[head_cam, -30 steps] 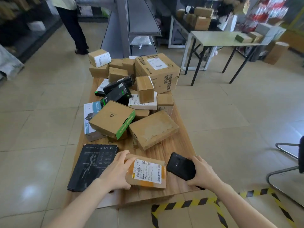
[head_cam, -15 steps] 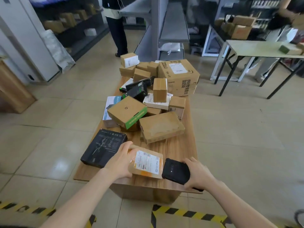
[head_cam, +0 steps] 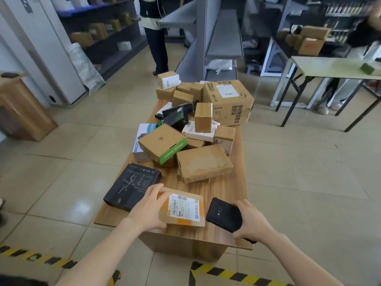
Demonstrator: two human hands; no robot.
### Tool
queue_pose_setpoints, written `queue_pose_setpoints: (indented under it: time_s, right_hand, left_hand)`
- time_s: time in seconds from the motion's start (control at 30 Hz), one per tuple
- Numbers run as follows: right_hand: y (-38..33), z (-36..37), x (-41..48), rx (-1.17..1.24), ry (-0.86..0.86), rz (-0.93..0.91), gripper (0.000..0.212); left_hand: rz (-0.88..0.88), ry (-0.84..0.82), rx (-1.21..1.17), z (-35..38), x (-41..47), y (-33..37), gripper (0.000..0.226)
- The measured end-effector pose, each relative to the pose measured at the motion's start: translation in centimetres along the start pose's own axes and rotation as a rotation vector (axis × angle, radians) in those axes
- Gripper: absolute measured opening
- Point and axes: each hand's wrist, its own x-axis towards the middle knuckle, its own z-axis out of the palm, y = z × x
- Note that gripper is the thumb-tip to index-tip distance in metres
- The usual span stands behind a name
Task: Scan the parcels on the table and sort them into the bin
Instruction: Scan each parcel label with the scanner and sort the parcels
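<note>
**Labelled parcel held at the near edge, scanner beside it**

Left hand (head_cam: 149,209): fingers curled over the left end of a flat kraft-card parcel (head_cam: 186,220), thumb on its near side, gripping it. The parcel sits at the near edge of the table (head_cam: 218,188), a wood-grain top. It has orange bands on its top face and a white shipping label (head_cam: 183,206) with several barcodes. The print is too small to read.

Right hand (head_cam: 250,221): wrapped round a black handheld scanner (head_cam: 223,216), matte with rounded corners, just right of the parcel near the near right corner.

Near left corner: a flat black box (head_cam: 133,185), matte, with white line art and a CE mark, overhanging the left edge.

Mid-table, heaped:
- a scuffed flat kraft box (head_cam: 204,163)
- a kraft box with a green side (head_cam: 162,142) and a small recycling symbol on top, tilted
- a white-and-blue box, writing not legible

Far right corner: a large corrugated carton (head_cam: 228,102) with a white label on top and big Chinese characters on its side. Small plain kraft cartons are stacked to its left.
</note>
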Motion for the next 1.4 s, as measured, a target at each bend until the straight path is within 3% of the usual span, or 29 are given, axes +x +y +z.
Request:
queue_pose_setpoints:
  time_s: [0.33, 0.63, 0.83, 1.07, 1.4]
  right_hand:
    - [-4.9, -0.3, 2.6, 0.120, 0.082, -0.090, 0.082]
    - [-16.0, 2.0, 5.6, 0.159, 0.092, -0.211, 0.093]
    - [-27.1, 5.9, 7.5, 0.125, 0.030, -0.355, 0.095]
    - [-43.7, 13.1, 9.0, 0.108, -0.178, -0.558, 0.076]
    - [-63.9, 23.9, 9.3, 0.038, -0.444, -0.827, 0.082]
  left_hand:
    - [-0.288, 0.238, -0.127, -1.7, -6.1, -2.5, 0.096]
    - [-0.529, 0.446, -0.228, -3.5, -13.0, -8.6, 0.093]
    - [-0.676, 0.530, -0.301, -4.3, -20.5, -16.3, 0.091]
    - [-0.901, 0.696, -0.297, -4.9, -32.3, -26.8, 0.086]
    - [-1.296, 0.910, -0.334, -4.0, -46.9, -35.9, 0.094]
